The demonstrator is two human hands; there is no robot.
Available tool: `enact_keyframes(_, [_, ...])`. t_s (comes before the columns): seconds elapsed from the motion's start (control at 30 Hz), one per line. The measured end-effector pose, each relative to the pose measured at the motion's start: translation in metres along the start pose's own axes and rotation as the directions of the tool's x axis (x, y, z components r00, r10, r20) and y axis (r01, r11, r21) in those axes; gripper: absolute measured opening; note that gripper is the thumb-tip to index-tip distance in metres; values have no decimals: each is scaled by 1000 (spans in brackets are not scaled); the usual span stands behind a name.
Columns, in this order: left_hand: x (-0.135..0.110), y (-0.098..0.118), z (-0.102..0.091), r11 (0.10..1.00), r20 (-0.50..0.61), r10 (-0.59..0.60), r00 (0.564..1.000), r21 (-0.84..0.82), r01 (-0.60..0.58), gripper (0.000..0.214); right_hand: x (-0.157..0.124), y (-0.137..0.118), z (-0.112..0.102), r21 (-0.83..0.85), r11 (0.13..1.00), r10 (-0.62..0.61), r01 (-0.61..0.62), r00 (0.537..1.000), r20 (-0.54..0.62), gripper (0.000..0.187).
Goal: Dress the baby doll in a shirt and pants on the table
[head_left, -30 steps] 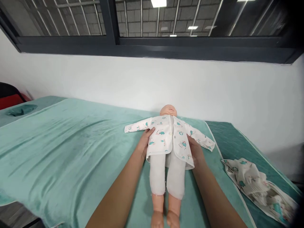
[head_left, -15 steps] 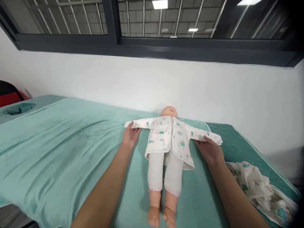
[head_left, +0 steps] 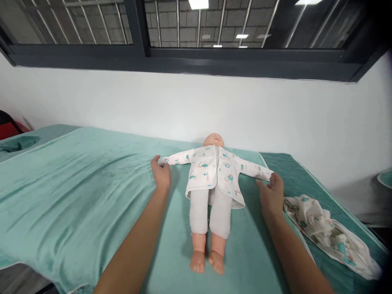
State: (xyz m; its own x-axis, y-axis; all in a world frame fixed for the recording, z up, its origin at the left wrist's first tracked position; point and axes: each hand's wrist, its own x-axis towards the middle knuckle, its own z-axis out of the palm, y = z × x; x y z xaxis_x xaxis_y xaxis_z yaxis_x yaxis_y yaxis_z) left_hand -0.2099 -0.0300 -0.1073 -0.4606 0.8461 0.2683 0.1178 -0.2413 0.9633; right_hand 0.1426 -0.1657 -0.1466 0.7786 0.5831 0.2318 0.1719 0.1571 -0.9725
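Note:
A baby doll [head_left: 200, 210] lies on its back with its head toward the wall, wearing a white printed jacket [head_left: 202, 169] and white leg coverings. Both jacket sleeves stretch out to the sides. At the sleeve end on the left, my left hand [head_left: 161, 174] has the cuff between thumb and fingers. On the other side, my right hand [head_left: 272, 194] has its fingers curled at the cuff of the right sleeve [head_left: 255, 170], the thumb just below it. The jacket's front edges meet near the chest and part lower down. The doll's feet are bare.
Beneath the doll spreads a light green sheet [head_left: 92, 196], wrinkled on the left. A crumpled printed cloth [head_left: 324, 230] lies right of my right forearm on a darker green cover [head_left: 278, 163]. Behind are a white wall [head_left: 171, 106] and a dark-framed window [head_left: 232, 63].
Both hands have moved outward along the sleeves, from under the forearms to the cuffs. The right sleeve's end is now at my right fingers. The view has shifted slightly.

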Motion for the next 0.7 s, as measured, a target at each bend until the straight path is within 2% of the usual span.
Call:
enact_keyframes(0.07, [-14, 3, -5, 992, 55, 97, 994, 80, -101, 43, -21, -6, 4, -78, 997, -9, 16, 996, 91, 77])
enact_keyframes(0.13, [-32, 7, -12, 967, 167, 188, 968, 141, -212, 39, -42, -14, 3, -128, 991, -11, 37, 981, 194, 71])
enact_keyframes(0.2, [-54, 14, -23, 965, 327, 164, 931, 143, -220, 35, -63, -23, -3, -145, 988, -16, 57, 963, 268, 65])
enact_keyframes(0.27, [-76, 21, -36, 974, 495, 77, 865, 148, -171, 33, -84, -32, -11, -143, 987, -26, 75, 948, 318, 58])
enact_keyframes(0.33, [-97, 27, -50, 969, 598, 50, 800, 166, -185, 35, -104, -40, -19, -135, 987, -35, 89, 933, 358, 55])
enact_keyframes(0.4, [-113, 32, -62, 953, 630, 63, 774, 193, -235, 38, -118, -45, -23, -155, 984, -27, 93, 924, 381, 55])
enact_keyframes(0.5, [-125, 37, -70, 930, 623, 49, 780, 257, -263, 37, -126, -49, -21, -238, 965, -21, 113, 933, 360, 55])
enact_keyframes(0.7, [-137, 45, -54, 798, 563, 124, 817, 433, -419, 32, -111, -52, -2, -453, 885, 30, 106, 959, 282, 52])
